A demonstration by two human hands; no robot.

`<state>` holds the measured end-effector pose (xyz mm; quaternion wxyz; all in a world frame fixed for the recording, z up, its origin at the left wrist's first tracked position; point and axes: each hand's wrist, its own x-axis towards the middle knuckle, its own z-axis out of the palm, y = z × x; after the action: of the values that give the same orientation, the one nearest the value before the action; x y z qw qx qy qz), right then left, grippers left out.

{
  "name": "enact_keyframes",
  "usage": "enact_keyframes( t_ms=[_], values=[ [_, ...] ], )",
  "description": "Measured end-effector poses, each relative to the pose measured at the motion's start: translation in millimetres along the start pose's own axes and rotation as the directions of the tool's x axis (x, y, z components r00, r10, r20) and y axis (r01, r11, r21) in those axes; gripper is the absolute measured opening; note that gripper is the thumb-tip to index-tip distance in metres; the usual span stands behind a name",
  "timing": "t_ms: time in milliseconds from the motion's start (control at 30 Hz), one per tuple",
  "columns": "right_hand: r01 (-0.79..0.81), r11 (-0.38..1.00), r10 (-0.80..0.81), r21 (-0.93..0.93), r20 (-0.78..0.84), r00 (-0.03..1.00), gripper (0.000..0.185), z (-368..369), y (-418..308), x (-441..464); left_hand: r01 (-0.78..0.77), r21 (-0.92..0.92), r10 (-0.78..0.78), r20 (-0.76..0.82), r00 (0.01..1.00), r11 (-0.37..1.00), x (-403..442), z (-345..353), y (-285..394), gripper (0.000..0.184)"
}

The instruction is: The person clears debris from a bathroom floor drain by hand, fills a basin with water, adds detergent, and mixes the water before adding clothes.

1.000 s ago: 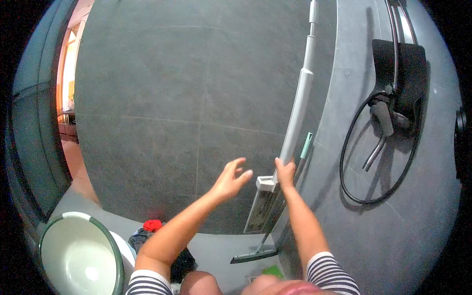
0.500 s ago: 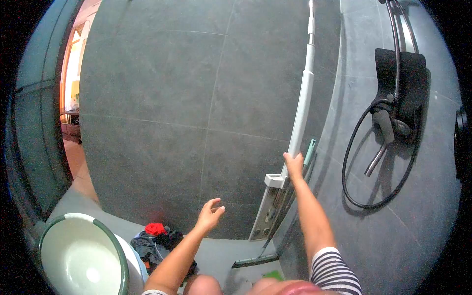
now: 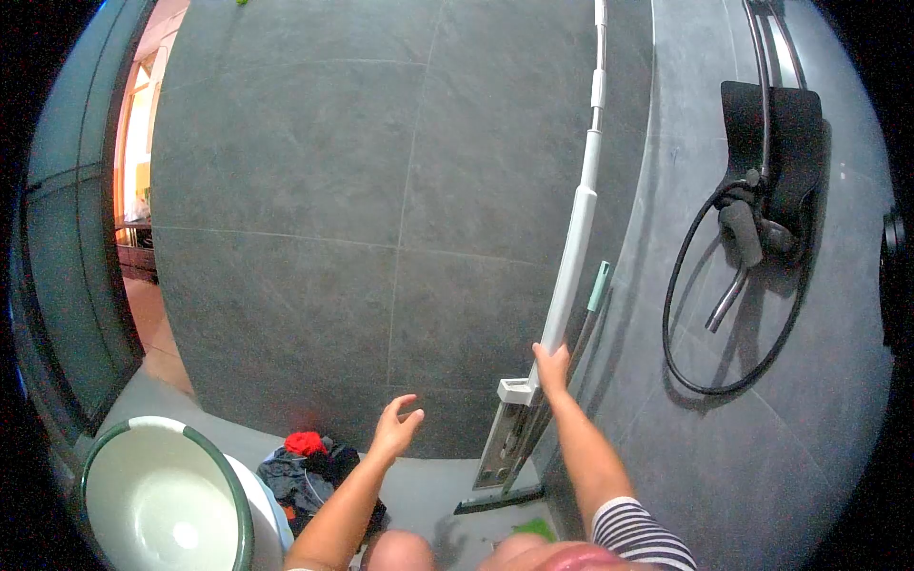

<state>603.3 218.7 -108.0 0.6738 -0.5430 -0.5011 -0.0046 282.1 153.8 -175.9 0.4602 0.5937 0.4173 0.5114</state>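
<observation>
A long white flat mop (image 3: 574,257) stands near the right-hand corner, tilted, its telescopic pole running up past the top edge. My right hand (image 3: 553,368) is wrapped round the lower pole, just above the white collar and the flat head (image 3: 504,444). My left hand (image 3: 394,427) hangs in the air to the left of the mop, thumb and fingers apart, with nothing in it. Behind the mop, a floor squeegee with a mint-green handle end (image 3: 598,285) leans in the corner, its dark blade (image 3: 498,502) on the floor.
At lower left stands a large white basin (image 3: 157,495) with a green rim. A pile of dark clothes (image 3: 303,481) with a red piece lies beside it. The right wall carries a black shower fixture (image 3: 773,162) with a looped hose (image 3: 671,314). A doorway (image 3: 141,190) shows at left.
The mop has come down and slightly left with my right hand on it, so more of its upper pole shows. My left hand has shifted a little left and stays apart from it.
</observation>
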Motion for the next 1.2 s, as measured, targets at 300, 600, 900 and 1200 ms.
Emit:
enact_keyframes(
  t_ms=[300, 600, 900, 1200],
  values=[
    [-0.013, 1.0, 0.013, -0.001, 0.022, 1.0, 0.045, -1.5, 12.8, -19.0, 0.033, 0.072, -0.031, -0.019, 0.999, 0.997, -3.1, -3.3, -21.4, 0.043],
    [-0.098, 0.99, 0.095, -0.105, -0.026, 0.995, 0.047, 1.3, 11.2, -18.8, 0.054, 0.061, -0.053, -0.021, 0.998, 0.997, -3.6, -4.7, -40.9, 0.043],
    [-0.222, 0.943, 0.236, -0.247, 0.028, 0.971, 0.064, 14.4, 41.5, -11.1, 0.005, 0.122, -0.002, -0.029, 1.0, 0.993, -19.2, -4.1, -77.3, 0.045],
    [-0.062, 0.986, 0.073, -0.156, 0.068, 0.995, 0.056, 23.6, 43.8, 33.4, 0.083, 0.201, -0.092, 0.037, 0.995, 0.976, 11.1, 19.4, -39.5, 0.039]
  ],
)
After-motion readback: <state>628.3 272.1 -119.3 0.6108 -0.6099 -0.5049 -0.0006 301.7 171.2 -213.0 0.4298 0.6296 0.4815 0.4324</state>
